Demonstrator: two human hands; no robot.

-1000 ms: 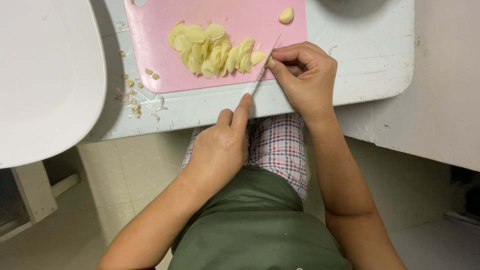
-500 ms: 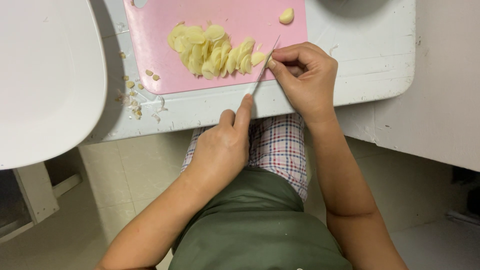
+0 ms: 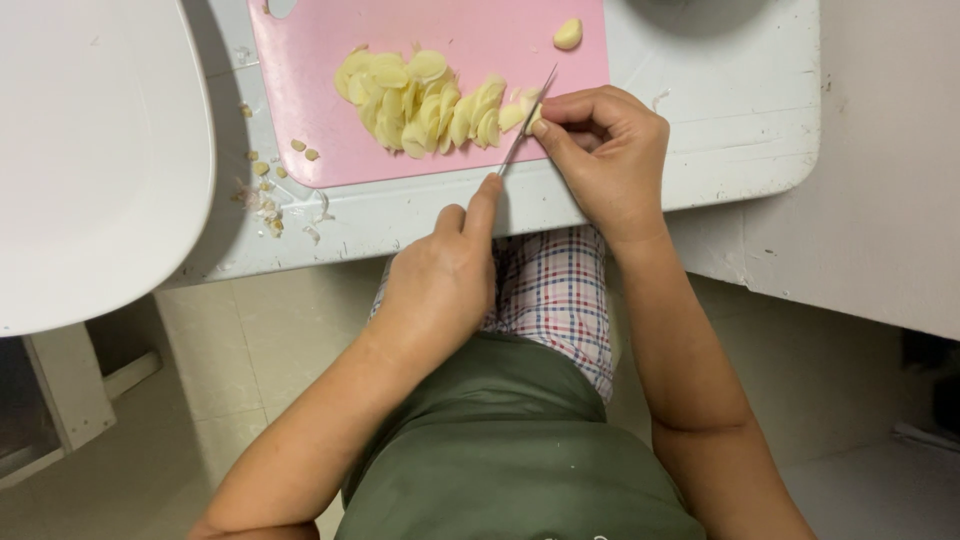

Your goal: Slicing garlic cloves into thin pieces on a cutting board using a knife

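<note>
My left hand (image 3: 440, 280) grips the handle of a thin knife (image 3: 525, 125), index finger stretched along its spine. The blade rests on a pink cutting board (image 3: 320, 130) at the right end of a pile of pale yellow garlic slices (image 3: 420, 100). My right hand (image 3: 605, 150) pinches a small piece of garlic (image 3: 528, 103) against the board, right beside the blade. One whole peeled clove (image 3: 568, 33) lies alone near the board's far right corner.
The board lies on a white table (image 3: 720, 120). Bits of garlic skin and trimmings (image 3: 265, 195) are scattered left of the board. A large white rounded surface (image 3: 90, 150) fills the left side. Below the table edge are my checked and green clothes and a tiled floor.
Both hands stay in nearly the same place at the right end of the pile; the knife shifts only slightly against the held piece.
</note>
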